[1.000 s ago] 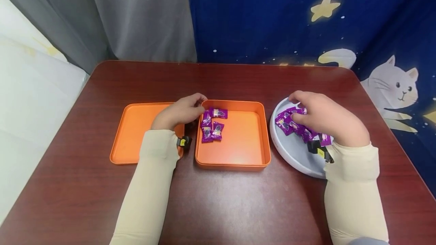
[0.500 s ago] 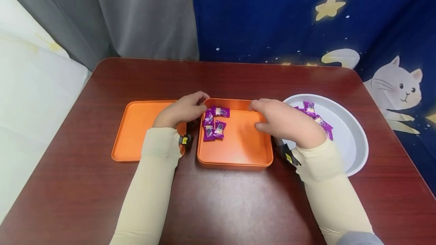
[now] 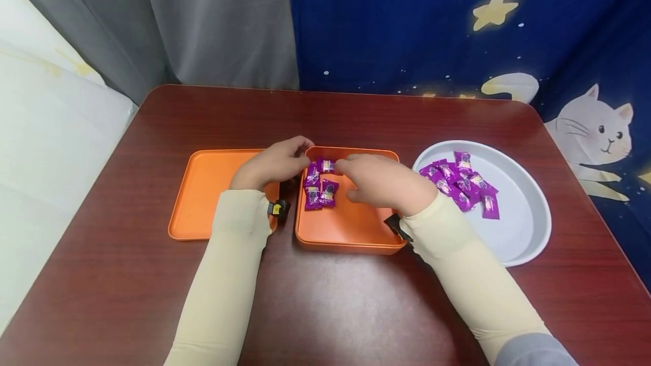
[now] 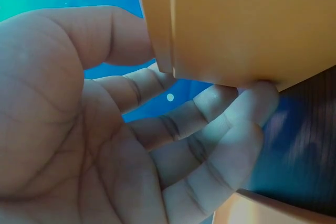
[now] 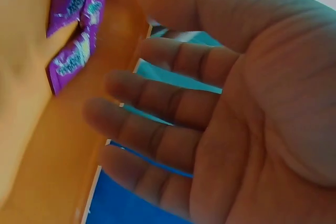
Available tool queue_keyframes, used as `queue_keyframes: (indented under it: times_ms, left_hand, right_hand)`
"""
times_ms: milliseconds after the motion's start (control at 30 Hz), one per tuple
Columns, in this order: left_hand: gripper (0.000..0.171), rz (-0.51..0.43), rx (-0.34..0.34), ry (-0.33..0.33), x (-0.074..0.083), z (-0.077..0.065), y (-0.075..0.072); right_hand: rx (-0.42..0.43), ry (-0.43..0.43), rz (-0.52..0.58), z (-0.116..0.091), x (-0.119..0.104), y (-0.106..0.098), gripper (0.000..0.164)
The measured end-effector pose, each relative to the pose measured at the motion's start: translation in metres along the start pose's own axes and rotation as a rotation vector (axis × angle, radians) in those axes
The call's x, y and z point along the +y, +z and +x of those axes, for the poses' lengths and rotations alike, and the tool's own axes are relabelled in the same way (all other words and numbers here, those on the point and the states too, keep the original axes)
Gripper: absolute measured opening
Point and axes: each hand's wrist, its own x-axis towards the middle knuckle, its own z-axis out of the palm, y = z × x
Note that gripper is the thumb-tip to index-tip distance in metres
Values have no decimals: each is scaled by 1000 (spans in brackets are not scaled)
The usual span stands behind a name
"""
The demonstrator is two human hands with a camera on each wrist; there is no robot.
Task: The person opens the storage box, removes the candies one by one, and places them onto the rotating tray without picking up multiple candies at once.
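Candies in purple wrappers (image 3: 329, 193) lie at the left side of an open orange box (image 3: 351, 230). My left hand (image 3: 270, 165) holds this box at its far left corner. In the left wrist view the thumb (image 4: 121, 38) meets the rim, and several fingertips touch the outer wall. Over the box's middle is my right hand (image 3: 383, 182), its fingertips close to the farthest candy. The right wrist view has this hand's fingers (image 5: 147, 129) spread and slightly bent, with nothing between them. Part of that candy is hidden behind the hand.
A round pale grey tray (image 3: 524, 230) at the right carries a heap of purple-wrapped candies (image 3: 460, 182). Left of the box lies a flat orange lid (image 3: 203, 196), partly under the left forearm. Curtains (image 3: 386, 27) hang behind the table (image 3: 325, 309).
My right hand has moved left from above the grey tray, across the box's right rim, to the candies inside. The left hand has stayed at the box's corner. The view has shifted slightly.
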Motion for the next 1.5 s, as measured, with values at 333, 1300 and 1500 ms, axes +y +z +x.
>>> queue_keyframes:
  times_ms: [333, 1300, 1500]
  left_hand:
    - [38, 0, -7, 0, 1, 0, -1]
    - [38, -2, 0, -1, 0, 1, 1]
    - [38, 1, 6, 2, 1, 1, 0]
  right_hand:
    - [11, -78, -61, 25, -6, 15, 37]
    - [0, -37, -143, 35, -2, 44, 24]
    - [69, -60, -195, 33, -1, 43, 27]
